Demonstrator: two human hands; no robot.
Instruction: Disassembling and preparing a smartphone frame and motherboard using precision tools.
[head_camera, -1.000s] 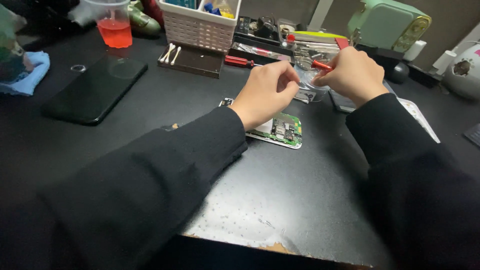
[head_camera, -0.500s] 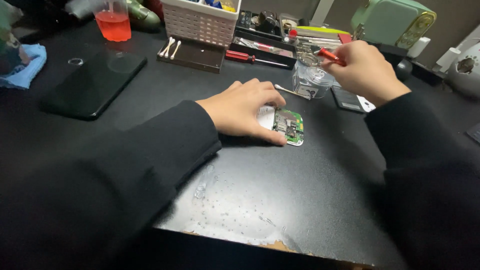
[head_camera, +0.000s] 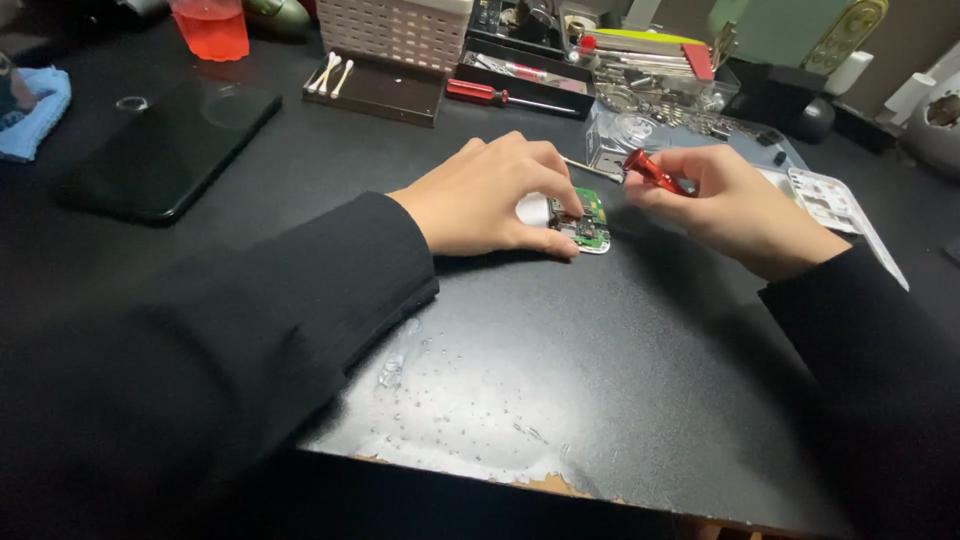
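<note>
left hand (head_camera: 490, 200) pinches a small green circuit board (head_camera: 590, 220); right hand (head_camera: 735, 205) grips a red screwdriver (head_camera: 650, 172).

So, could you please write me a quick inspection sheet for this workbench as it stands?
Surface: black mat, worn and flaking at the near edge.
Job's things: small green circuit board flat on the mat; red screwdriver.
Clutter: black phone, cotton swabs, second screwdriver, red cup, basket, blue cloth.
Hands: left hand pins the board; right hand grips the red screwdriver.
Cables: nothing seen.
Surroundings: green device at the back.
</note>
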